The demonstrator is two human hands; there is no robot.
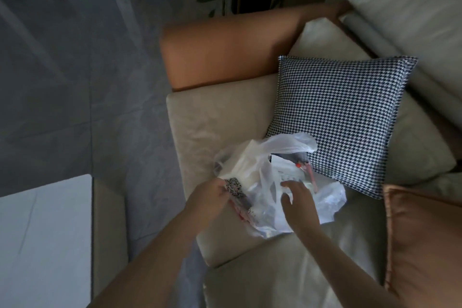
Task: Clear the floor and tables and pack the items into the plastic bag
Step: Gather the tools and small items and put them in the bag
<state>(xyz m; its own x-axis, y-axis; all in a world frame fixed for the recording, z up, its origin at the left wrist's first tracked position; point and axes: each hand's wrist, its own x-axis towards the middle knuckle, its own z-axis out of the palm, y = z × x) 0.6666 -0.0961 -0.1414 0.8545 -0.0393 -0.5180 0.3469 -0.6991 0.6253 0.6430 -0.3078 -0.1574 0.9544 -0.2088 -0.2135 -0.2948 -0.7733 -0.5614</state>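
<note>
The thin, translucent white plastic bag (280, 182) will likely handle as light, limp and slippery, collapsing unless its mouth is held; the loop handles or the rim look like the best places to take hold. It lies crumpled on the beige sofa seat cushion (212, 117), partly filled, with white papers and something red showing at its opening. The left hand (210, 197) pinches a black-and-white patterned item (235, 189) at the bag's left edge. The right hand (297, 200) hovers over the bag with fingers spread and loosely curled, apparently gripping nothing. A black-and-white houndstooth pillow (342, 120) leans just beside the bag.
</note>
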